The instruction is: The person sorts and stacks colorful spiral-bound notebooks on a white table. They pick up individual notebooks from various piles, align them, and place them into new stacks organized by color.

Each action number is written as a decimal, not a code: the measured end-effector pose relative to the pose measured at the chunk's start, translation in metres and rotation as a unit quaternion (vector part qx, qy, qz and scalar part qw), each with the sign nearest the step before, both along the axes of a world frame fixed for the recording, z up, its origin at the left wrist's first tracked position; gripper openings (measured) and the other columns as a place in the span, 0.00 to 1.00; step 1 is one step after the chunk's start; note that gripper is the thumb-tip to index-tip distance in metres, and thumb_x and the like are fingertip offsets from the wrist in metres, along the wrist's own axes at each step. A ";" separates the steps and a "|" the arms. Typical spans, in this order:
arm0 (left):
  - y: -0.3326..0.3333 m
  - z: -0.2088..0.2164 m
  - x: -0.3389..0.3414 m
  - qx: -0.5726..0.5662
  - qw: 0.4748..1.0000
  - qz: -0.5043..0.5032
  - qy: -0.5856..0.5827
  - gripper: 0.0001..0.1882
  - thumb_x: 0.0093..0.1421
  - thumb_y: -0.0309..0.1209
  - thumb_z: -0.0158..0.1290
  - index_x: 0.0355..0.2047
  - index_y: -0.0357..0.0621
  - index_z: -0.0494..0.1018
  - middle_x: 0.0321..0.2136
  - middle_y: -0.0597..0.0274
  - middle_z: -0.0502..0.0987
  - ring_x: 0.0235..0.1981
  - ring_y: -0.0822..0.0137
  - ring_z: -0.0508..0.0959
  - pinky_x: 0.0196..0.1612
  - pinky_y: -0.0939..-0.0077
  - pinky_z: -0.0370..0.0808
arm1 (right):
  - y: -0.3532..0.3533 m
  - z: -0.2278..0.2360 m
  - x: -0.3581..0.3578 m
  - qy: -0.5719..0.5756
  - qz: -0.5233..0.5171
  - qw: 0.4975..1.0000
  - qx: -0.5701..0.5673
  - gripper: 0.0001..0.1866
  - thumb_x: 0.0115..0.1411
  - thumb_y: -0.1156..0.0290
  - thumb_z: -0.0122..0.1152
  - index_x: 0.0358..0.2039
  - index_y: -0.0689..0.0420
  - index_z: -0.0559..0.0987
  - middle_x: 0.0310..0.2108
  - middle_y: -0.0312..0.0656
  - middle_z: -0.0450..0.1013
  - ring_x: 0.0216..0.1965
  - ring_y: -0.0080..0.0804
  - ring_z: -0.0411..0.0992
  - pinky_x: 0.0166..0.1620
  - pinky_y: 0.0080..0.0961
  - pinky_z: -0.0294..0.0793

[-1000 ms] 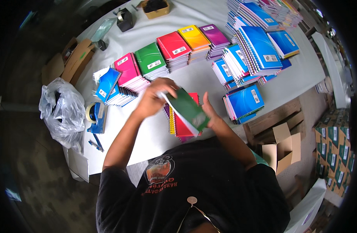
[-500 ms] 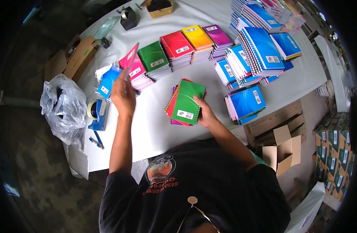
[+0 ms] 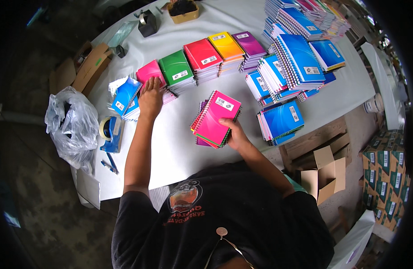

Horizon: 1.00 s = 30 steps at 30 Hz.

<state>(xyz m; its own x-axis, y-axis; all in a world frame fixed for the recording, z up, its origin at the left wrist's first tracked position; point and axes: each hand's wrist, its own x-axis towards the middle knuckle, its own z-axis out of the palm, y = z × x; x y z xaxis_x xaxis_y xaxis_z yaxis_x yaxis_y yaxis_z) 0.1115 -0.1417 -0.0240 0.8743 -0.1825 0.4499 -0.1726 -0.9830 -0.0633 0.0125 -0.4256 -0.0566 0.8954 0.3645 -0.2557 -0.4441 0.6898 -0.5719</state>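
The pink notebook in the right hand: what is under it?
Edges of at least a green notebook, a red notebook and a purple notebook; the pink notebook covers their middles; exact count unclear.

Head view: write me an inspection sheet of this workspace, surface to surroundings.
Surface: white-covered table, wrinkled.
Job's things: row of pink, green, red, yellow and purple spiral-bound notebook stacks; blue spiral-bound notebook stacks at right.
Clutter: clear plastic bag, blue tape dispenser, black tape dispenser, blue pens.
Grip: left hand lies on the row's pink stack; right hand holds a mixed-colour notebook pile, pink on top.
Cables: nothing seen.
Surroundings: open brown cardboard box and stacked brown-green cartons at right.
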 end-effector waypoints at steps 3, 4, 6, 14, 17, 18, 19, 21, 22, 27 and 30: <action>-0.007 0.031 -0.011 -0.124 0.989 -0.036 -0.069 0.09 0.54 0.25 0.50 0.36 0.44 0.76 0.33 0.53 0.77 0.22 0.57 0.77 0.27 0.66 0.74 | -0.010 -0.001 0.004 -0.015 -0.009 1.000 0.000 0.25 0.53 0.67 0.58 0.50 0.59 0.65 0.44 0.42 0.68 0.47 0.31 0.67 0.50 0.32 0.67; -0.037 0.061 -0.028 -0.286 0.953 0.101 0.004 0.09 0.52 0.23 0.51 0.34 0.44 0.76 0.34 0.56 0.78 0.26 0.59 0.77 0.30 0.68 0.74 | -0.014 -0.005 -0.001 -0.012 -0.012 1.000 -0.004 0.25 0.53 0.66 0.58 0.51 0.59 0.65 0.45 0.42 0.68 0.47 0.31 0.67 0.50 0.32 0.67; -0.062 0.077 -0.057 -0.163 0.962 -0.131 -0.173 0.10 0.51 0.23 0.52 0.35 0.45 0.76 0.33 0.57 0.78 0.30 0.59 0.77 0.33 0.70 0.73 | -0.012 -0.002 -0.001 0.017 -0.027 0.999 0.011 0.27 0.55 0.63 0.58 0.52 0.59 0.63 0.46 0.41 0.67 0.48 0.31 0.67 0.51 0.32 0.66; -0.107 0.043 -0.106 -0.353 0.913 -0.155 0.134 0.49 0.43 0.29 0.62 0.62 0.41 0.44 0.56 0.43 0.58 0.54 0.52 0.62 0.54 0.68 0.61 | -0.010 0.011 0.002 -0.190 -0.047 0.969 -0.151 0.36 0.46 0.62 0.68 0.53 0.59 0.62 0.45 0.39 0.67 0.46 0.29 0.66 0.50 0.28 0.65; -0.105 0.018 -0.103 -0.651 0.641 -0.197 0.356 0.47 0.42 0.18 0.58 0.61 0.47 0.45 0.48 0.56 0.62 0.52 0.62 0.64 0.55 0.70 0.60 | -0.015 0.001 0.008 -0.393 -0.011 0.858 -0.330 0.43 0.41 0.62 0.72 0.55 0.60 0.60 0.46 0.40 0.64 0.48 0.30 0.64 0.52 0.28 0.63; -0.102 0.004 -0.105 -0.663 0.623 -0.159 0.384 0.47 0.40 0.18 0.59 0.59 0.49 0.47 0.45 0.59 0.62 0.50 0.64 0.64 0.53 0.73 0.62 | -0.016 -0.005 0.009 -0.450 -0.007 0.803 -0.390 0.44 0.41 0.62 0.73 0.55 0.60 0.59 0.47 0.41 0.63 0.49 0.30 0.63 0.53 0.28 0.63; -0.102 -0.013 -0.105 -0.670 0.621 -0.170 0.371 0.48 0.40 0.19 0.59 0.59 0.49 0.47 0.46 0.59 0.62 0.49 0.65 0.65 0.53 0.73 0.63 | -0.015 -0.008 0.006 -0.397 -0.028 0.863 -0.311 0.46 0.39 0.61 0.75 0.55 0.60 0.58 0.48 0.42 0.62 0.50 0.30 0.62 0.53 0.28 0.63; -0.110 -0.030 -0.111 -0.726 0.560 -0.171 0.360 0.48 0.38 0.20 0.61 0.58 0.48 0.47 0.46 0.60 0.63 0.48 0.66 0.66 0.51 0.74 0.65 | -0.004 -0.020 -0.001 -0.338 -0.067 0.900 -0.266 0.46 0.37 0.61 0.76 0.53 0.59 0.58 0.46 0.42 0.63 0.49 0.30 0.63 0.52 0.28 0.63; -0.115 -0.034 -0.113 -0.726 0.562 -0.176 0.354 0.48 0.38 0.21 0.62 0.58 0.47 0.48 0.46 0.60 0.63 0.48 0.66 0.66 0.51 0.74 0.65 | -0.001 -0.025 -0.006 -0.306 -0.086 0.917 -0.242 0.47 0.36 0.61 0.76 0.53 0.59 0.58 0.46 0.41 0.64 0.49 0.30 0.63 0.52 0.28 0.64; -0.121 -0.061 -0.116 -0.717 0.578 -0.208 0.329 0.44 0.38 0.22 0.64 0.54 0.45 0.51 0.45 0.62 0.64 0.48 0.68 0.66 0.51 0.74 0.65 | -0.008 -0.042 -0.009 -0.314 -0.044 0.912 -0.260 0.39 0.35 0.65 0.77 0.46 0.58 0.64 0.44 0.42 0.65 0.48 0.30 0.64 0.51 0.28 0.64; -0.122 -0.076 -0.120 -0.641 0.662 -0.211 0.326 0.37 0.42 0.24 0.63 0.51 0.42 0.57 0.43 0.61 0.69 0.46 0.67 0.69 0.50 0.74 0.66 | -0.009 -0.051 -0.010 -0.352 -0.055 0.877 -0.322 0.39 0.34 0.64 0.77 0.45 0.58 0.65 0.41 0.39 0.67 0.45 0.26 0.66 0.49 0.25 0.66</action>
<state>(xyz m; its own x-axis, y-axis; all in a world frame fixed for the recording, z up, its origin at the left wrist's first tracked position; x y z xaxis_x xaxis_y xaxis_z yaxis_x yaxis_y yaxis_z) -0.0089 -0.2633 -0.1002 0.9516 -0.3065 0.0239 -0.0291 -0.0122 0.9995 0.0021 -0.4348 -0.1075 0.9348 0.2492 0.2532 0.2238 0.1405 -0.9645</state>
